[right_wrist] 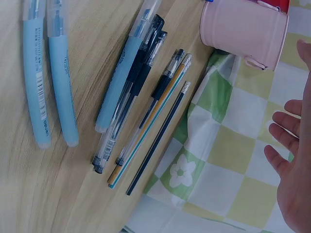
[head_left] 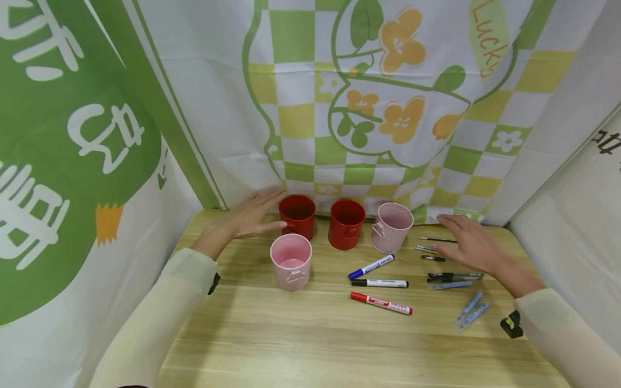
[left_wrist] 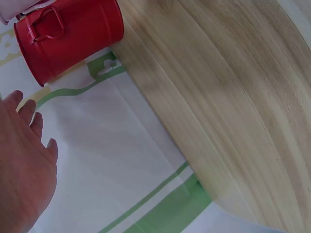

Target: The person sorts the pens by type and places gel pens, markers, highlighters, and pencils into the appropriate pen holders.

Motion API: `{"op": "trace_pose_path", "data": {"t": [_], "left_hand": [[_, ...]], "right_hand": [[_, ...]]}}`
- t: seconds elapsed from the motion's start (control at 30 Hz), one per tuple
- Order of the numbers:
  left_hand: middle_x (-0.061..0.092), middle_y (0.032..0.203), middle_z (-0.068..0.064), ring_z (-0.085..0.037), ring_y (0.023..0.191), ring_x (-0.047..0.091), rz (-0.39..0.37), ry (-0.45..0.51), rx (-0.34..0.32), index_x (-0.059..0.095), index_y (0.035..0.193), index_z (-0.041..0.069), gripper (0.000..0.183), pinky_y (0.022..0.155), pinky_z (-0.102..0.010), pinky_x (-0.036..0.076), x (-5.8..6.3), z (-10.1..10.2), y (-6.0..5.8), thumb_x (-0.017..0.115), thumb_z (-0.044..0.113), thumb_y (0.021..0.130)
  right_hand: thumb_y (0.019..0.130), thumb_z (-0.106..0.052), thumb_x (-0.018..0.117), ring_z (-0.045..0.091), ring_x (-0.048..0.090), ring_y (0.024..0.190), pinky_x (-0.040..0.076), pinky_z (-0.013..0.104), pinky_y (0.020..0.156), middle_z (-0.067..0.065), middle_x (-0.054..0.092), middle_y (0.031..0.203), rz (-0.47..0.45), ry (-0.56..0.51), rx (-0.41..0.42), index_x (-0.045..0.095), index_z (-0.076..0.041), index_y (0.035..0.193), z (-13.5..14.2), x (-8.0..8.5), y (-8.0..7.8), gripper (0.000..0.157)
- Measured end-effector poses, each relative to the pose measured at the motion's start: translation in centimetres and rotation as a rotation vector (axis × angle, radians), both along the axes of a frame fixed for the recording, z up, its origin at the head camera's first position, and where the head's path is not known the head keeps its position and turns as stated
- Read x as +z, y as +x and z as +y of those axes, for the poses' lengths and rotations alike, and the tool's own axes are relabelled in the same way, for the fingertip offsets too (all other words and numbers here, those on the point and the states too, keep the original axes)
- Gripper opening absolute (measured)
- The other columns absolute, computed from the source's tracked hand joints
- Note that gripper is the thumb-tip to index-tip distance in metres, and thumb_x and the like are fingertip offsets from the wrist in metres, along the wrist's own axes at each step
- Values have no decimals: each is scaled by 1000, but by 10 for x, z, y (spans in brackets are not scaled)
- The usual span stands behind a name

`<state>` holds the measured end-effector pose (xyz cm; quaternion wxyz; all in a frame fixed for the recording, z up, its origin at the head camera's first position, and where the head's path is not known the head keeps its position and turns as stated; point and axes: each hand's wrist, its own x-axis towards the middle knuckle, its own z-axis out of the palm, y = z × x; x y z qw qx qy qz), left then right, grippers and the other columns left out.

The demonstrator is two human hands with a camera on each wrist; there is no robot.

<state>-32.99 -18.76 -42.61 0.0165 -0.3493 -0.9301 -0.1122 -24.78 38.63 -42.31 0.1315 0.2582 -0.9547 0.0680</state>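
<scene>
My left hand (head_left: 249, 216) is held with fingers extended beside a red bucket (head_left: 297, 218) at the back left, gripping nothing. A pink bucket (head_left: 291, 264) stands just in front of that one. In the left wrist view the left hand (left_wrist: 24, 160) is apart from the red bucket (left_wrist: 70, 36). Over the right side of the table, my right hand (head_left: 470, 245) has its fingers extended and holds nothing. Near it lie pencils (right_wrist: 158, 138), black gel pens (right_wrist: 124, 114) and pale blue highlighter-like pens (right_wrist: 63, 87).
A second red bucket (head_left: 346, 231) and another pink bucket (head_left: 391, 231) stand along the back. Blue (head_left: 371, 267), black (head_left: 380, 283) and red (head_left: 381, 303) markers lie mid-table. A patterned cloth (head_left: 301, 124) hangs behind the wooden table (head_left: 301, 345).
</scene>
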Motion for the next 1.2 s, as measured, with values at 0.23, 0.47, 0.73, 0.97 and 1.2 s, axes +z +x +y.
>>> {"op": "trace_pose_path", "data": {"t": [0.23, 0.47, 0.73, 0.97, 1.2], "left_hand": [[24, 174, -17, -38, 161, 21, -25, 20, -12, 26, 168, 6, 89, 129, -57, 16, -4, 7, -3, 58, 58, 104], [28, 173, -16, -39, 161, 22, 35, -22, -73, 29, 168, 7, 84, 129, -57, 17, -4, 15, -11, 59, 53, 104], [28, 174, -14, -39, 160, 24, 19, -45, -80, 29, 168, 9, 86, 130, -55, 18, -3, 25, -16, 61, 55, 103], [27, 174, -12, -36, 160, 25, 1, -74, -48, 26, 169, 10, 88, 130, -54, 18, -9, 31, -21, 57, 60, 103], [19, 177, -9, -36, 162, 20, -32, -106, -29, 20, 171, 14, 90, 130, -52, 17, -16, 35, -26, 53, 63, 104]], "right_hand": [[90, -45, 80, 51, 61, 124, 47, 68, 103, 28, 64, 137, 69, 20, 72, 61, 5, 143, -1, 4, 6, 75], [86, -48, 84, 50, 63, 121, 48, 67, 101, 27, 67, 134, 114, 70, 140, 62, 5, 141, -3, 5, 12, 80], [86, -50, 82, 43, 69, 112, 56, 60, 90, 22, 70, 127, 191, 76, 283, 68, 5, 133, -10, 1, 20, 74], [87, -49, 84, 40, 69, 115, 55, 59, 95, 20, 71, 127, 152, 81, 332, 67, 4, 135, -23, -6, 28, 74], [93, -56, 76, 40, 69, 117, 56, 58, 95, 19, 71, 128, 144, 114, 389, 68, 4, 132, -38, -13, 37, 72]]}}
